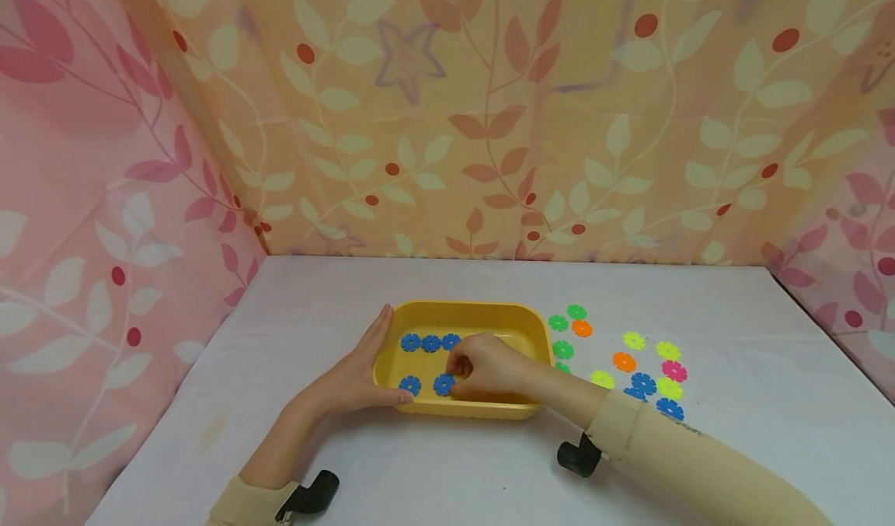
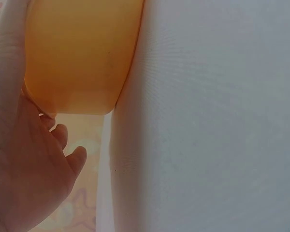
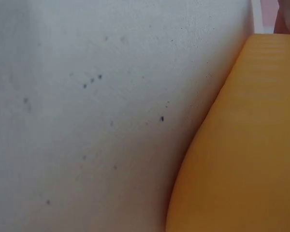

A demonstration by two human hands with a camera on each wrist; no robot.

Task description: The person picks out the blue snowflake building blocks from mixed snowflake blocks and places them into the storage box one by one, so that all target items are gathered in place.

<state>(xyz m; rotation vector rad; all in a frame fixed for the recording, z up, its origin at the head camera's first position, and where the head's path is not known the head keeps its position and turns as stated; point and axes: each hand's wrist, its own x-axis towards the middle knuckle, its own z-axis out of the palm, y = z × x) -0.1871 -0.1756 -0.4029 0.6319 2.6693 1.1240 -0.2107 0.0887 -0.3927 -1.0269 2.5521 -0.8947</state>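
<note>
A shallow yellow tray (image 1: 475,409) stands on the table in the head view. My left hand (image 1: 343,382) lies against its left end, fingers stretched along the outer wall and thumb resting on the front rim; the left wrist view shows the hand (image 2: 29,164) beside the tray wall (image 2: 82,53). Inside, my right hand (image 1: 492,367) pinches a blue flower-shaped disc (image 1: 444,384) between thumb and index finger. Another blue disc (image 1: 409,386) lies left of it. Behind them, three blue discs (image 1: 430,343) form a row. The right wrist view shows only the tray's outer wall (image 3: 241,145).
Right of the tray lie loose flower-shaped discs: green ones (image 1: 562,350), orange ones (image 1: 625,361), yellow ones (image 1: 668,351), a pink one (image 1: 674,371) and blue ones (image 1: 643,384). My right forearm partly covers this area. Patterned curtains (image 1: 489,122) enclose the white table (image 1: 419,472).
</note>
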